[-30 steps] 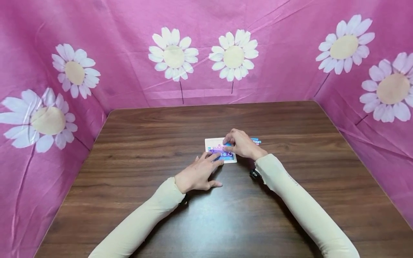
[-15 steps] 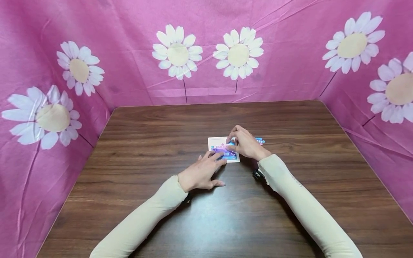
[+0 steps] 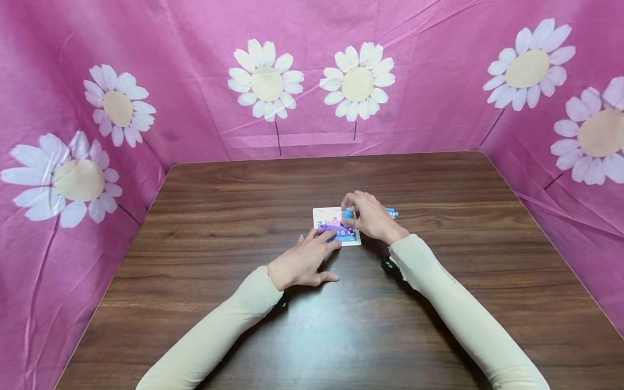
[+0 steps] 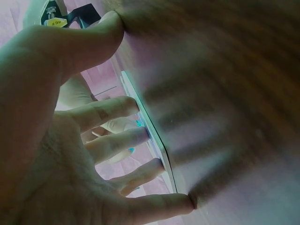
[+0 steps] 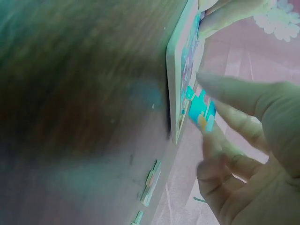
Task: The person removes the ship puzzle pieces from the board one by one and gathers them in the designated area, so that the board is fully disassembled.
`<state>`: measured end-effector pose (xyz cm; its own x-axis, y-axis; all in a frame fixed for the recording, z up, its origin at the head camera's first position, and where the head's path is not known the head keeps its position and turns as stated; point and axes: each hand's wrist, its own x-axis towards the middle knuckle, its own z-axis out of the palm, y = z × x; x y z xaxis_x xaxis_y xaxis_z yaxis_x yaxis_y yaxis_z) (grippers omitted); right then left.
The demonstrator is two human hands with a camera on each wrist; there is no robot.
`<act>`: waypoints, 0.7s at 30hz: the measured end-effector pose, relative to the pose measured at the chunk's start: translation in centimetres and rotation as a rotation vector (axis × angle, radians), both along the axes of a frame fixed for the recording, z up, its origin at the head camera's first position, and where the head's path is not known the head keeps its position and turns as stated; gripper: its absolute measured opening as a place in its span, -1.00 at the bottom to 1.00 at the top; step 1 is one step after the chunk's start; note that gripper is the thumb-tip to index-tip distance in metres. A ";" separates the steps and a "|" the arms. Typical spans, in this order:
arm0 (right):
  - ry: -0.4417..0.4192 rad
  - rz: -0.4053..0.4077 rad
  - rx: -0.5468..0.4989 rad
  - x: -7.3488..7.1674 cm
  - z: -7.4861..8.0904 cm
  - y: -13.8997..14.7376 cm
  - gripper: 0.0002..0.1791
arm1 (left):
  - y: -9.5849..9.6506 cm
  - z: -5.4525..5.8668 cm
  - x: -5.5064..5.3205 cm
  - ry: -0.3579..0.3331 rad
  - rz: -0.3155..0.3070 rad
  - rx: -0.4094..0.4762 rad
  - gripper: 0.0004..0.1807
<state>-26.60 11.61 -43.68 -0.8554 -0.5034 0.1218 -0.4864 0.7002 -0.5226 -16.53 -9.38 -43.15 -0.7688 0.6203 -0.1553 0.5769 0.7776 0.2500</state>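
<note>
A jigsaw puzzle in a white-rimmed tray (image 3: 325,210) lies on the table, its lower part filled with purple and blue pieces. My left hand (image 3: 304,262) rests with spread fingers on the tray's near left part. In the left wrist view, its fingertips (image 4: 140,135) lie along the tray's edge (image 4: 161,152), thumb held apart. My right hand (image 3: 369,216) is over the tray's right side. Between its thumb and fingers it pinches a bright blue jigsaw piece (image 5: 201,108), tilted close over the tray surface in the right wrist view.
Just right of the tray, partly behind my right hand, lie loose jigsaw pieces (image 3: 392,213), seen edge-on as small flat pieces (image 5: 151,185) in the right wrist view. A pink curtain with white flowers (image 3: 358,84) stands around the wooden table (image 3: 219,216).
The head view has shifted slightly. Both hands keep to their places at the tray; the right fingers have moved a little, and the blue piece shows more between them.
</note>
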 end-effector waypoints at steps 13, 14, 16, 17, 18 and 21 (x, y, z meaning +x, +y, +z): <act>0.032 0.007 -0.102 0.2 0.1 0.8 -0.83 | -0.1 -0.1 0.1 0.009 0.009 0.007 -0.17; 0.035 -0.001 -0.111 0.2 0.0 1.0 -0.83 | -0.1 -0.1 0.1 0.011 0.007 0.007 -0.17; 0.038 -0.020 -0.124 0.3 -0.1 1.3 -0.83 | -0.1 0.0 0.1 0.013 0.003 0.008 -0.16; 0.037 -0.030 -0.126 0.4 -0.2 1.6 -0.82 | -0.1 0.0 0.1 0.016 0.001 0.005 -0.16; 0.037 -0.038 -0.127 0.4 -0.2 1.8 -0.82 | 0.0 0.1 0.1 0.018 -0.001 0.002 -0.16; 0.033 -0.059 -0.127 0.5 -0.5 2.5 -0.83 | -0.1 0.1 0.2 0.016 -0.002 0.001 -0.16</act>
<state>-26.11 14.13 -44.16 -0.8774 -0.4314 0.2098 -0.4649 0.6569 -0.5936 -16.33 -9.44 -43.07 -0.7700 0.6220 -0.1424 0.5825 0.7762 0.2411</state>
